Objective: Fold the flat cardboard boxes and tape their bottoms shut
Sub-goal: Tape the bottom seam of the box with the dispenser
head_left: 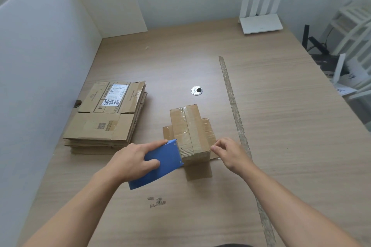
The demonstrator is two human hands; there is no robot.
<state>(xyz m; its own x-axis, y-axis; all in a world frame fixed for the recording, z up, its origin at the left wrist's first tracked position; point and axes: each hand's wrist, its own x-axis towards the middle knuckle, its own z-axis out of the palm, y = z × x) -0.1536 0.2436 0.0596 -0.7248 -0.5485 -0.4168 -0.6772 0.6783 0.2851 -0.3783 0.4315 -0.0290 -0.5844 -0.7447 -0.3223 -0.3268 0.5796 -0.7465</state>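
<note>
A small folded cardboard box (188,126) stands upside down in the middle of the table, its bottom flaps up and a strip of tape along the seam. My left hand (132,158) grips a blue tape dispenser (160,164) whose front edge sits against the box's near left corner. My right hand (228,152) is at the box's near right corner, fingers curled, fingertips touching the cardboard edge. A stack of flat cardboard boxes (104,118) lies to the left.
A long strip of tape (234,110) runs down the wooden table (281,126) to the right of the box. A round cable grommet (196,90) sits behind the box. A white router (261,14) stands at the back right. A white partition (40,66) borders the left side.
</note>
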